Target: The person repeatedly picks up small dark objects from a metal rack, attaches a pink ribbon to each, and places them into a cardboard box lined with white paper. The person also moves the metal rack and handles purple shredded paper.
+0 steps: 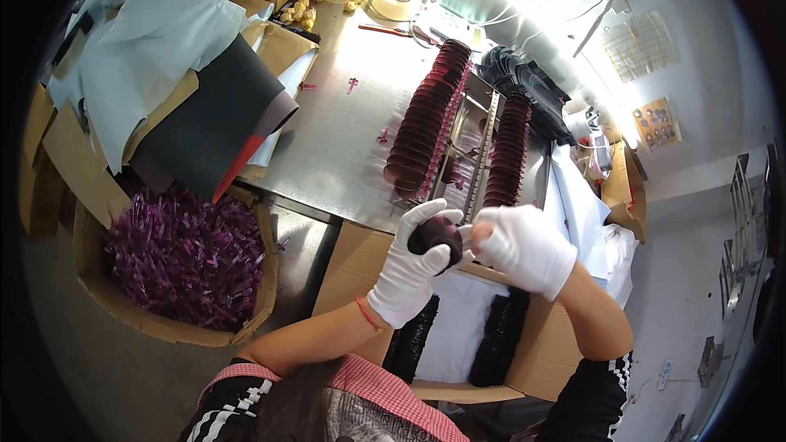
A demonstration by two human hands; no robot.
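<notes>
A dark purple, round, lens-like disc (438, 239) is gripped by its edges between the fingers and thumb of my left hand (403, 277), in a white glove. Close against its right side is my right hand (528, 250), gloved too, with a bare fingertip showing. Its fingers are closed, and whatever they pinch is hidden. Just beyond my hands, a metal rack (477, 155) lies between a long row of dark red-purple discs (422, 131) on the left and a second row of discs (509, 147) on the right.
Below my hands stands an open carton (536, 344) with white paper and dark stacks inside. At left, a box (250, 323) holds many purple plastic bits (184, 254). Black stacked pieces (528, 86), tape rolls (393, 0) and a red-handled tool (385, 30) lie on the metal table (327, 143).
</notes>
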